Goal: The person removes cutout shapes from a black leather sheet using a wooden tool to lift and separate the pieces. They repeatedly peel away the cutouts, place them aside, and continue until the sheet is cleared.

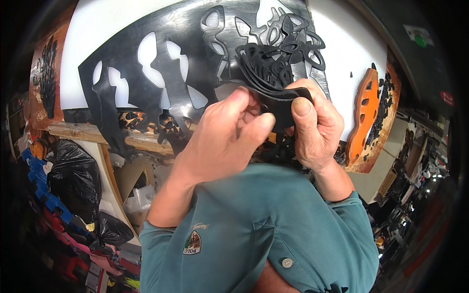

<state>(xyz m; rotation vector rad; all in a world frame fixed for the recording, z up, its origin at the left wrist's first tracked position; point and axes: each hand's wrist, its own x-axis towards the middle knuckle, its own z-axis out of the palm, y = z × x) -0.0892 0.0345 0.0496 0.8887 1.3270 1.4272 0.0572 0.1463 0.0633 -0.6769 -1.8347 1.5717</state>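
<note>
Between my hands, close to my chest, is a stack of thin, black, flexible cut pieces (277,108), curved and layered. My right hand (318,124) grips their right end, thumb on the near side and fingers behind. At the left end, the curled fingers of my left hand (227,134) press on the pieces, the thumb pointing towards them; some fingertips are hidden. Just beyond lies a heap of black cut-outs with oval openings (288,46). Under it spreads a large black sheet (129,66) with shaped holes cut through, its strips hanging over the near edge.
A white board (349,39) lies beneath the sheet. On the right, an orange cutting-die-like piece with holes (362,117) rests beside black scraps (383,105). A wooden rail (78,133) runs along the table's near edge. Black plastic bags (73,176) sit at lower left.
</note>
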